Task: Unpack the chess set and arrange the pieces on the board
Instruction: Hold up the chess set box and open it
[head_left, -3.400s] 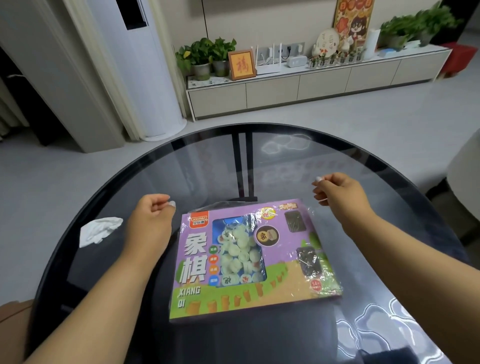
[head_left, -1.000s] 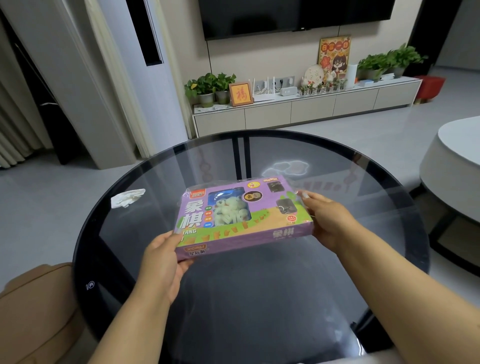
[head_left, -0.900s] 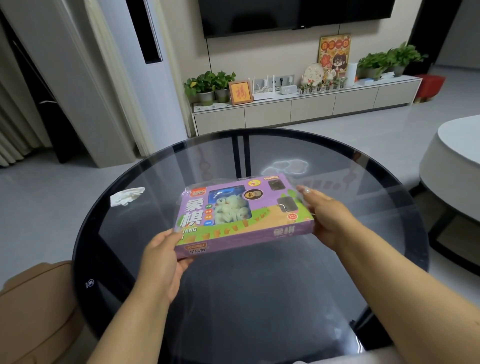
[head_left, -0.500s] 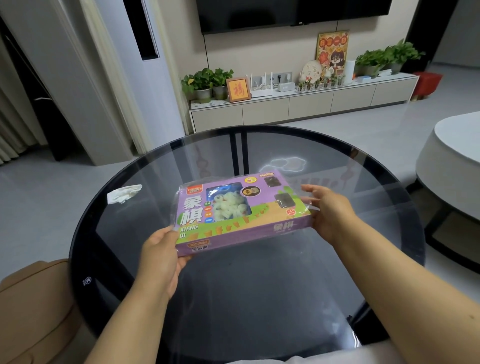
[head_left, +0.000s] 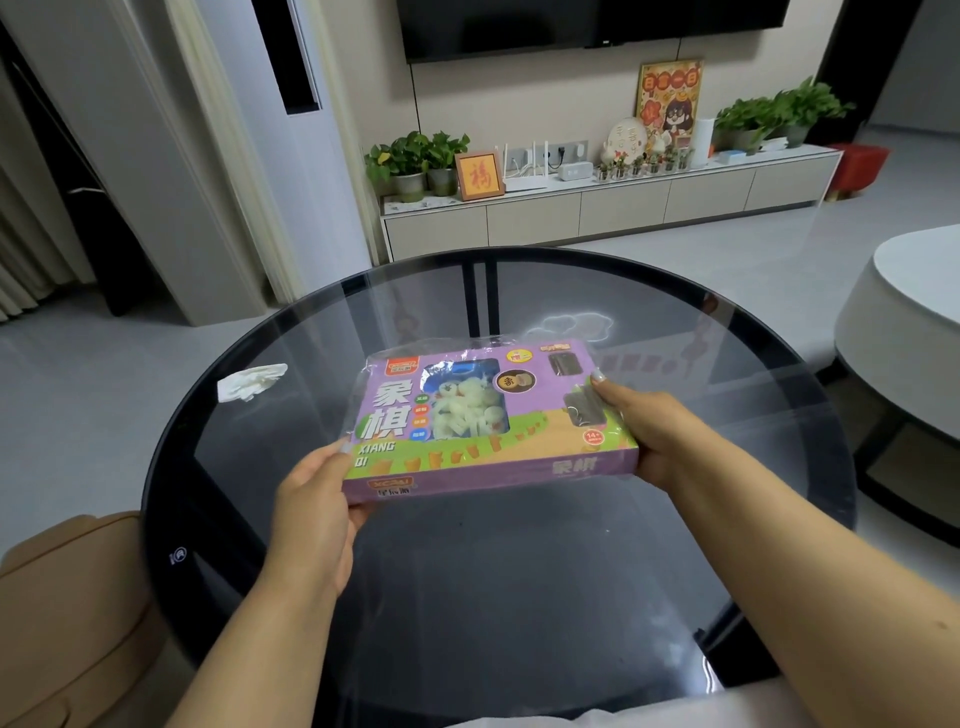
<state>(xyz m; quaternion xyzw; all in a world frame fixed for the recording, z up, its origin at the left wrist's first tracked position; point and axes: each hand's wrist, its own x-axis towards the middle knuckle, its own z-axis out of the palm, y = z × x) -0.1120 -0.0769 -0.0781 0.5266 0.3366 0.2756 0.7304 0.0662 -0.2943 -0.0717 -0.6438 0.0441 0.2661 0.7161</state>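
A flat rectangular box (head_left: 488, 421), purple and green printed card sealed in glossy clear film that puckers loose along its far edge, is held up in the air above a round bench (head_left: 519, 571) of dark smoked glass with a black rim. The lid carries large white characters and the words XIANG QI, and a clear window near its middle shows a heap of pale, rounded disc pieces (head_left: 467, 410) against a blue liner (their markings are too small to read).

The left hand (head_left: 317, 514) grips the box at its 7 o'clock corner: the thumb lies on top of the lid edge, the fingers curl beneath and are hidden by the card. The right hand (head_left: 657, 431) grips the 3 o'clock side; its thumb stretches flat across the lid toward 11 o'clock, nail tip beside a small dark printed square, while the fingers wrap under the box out of sight. The near long edge of the box faces the camera and sits lower than the far edge, so the lid tilts toward the viewer.

On the glass at 10 o'clock from the box, well apart from it, lies a crumpled white tissue (head_left: 252, 381), soft and creased. The glossy bench top mirrors a cloud-shaped ceiling light at 12 o'clock
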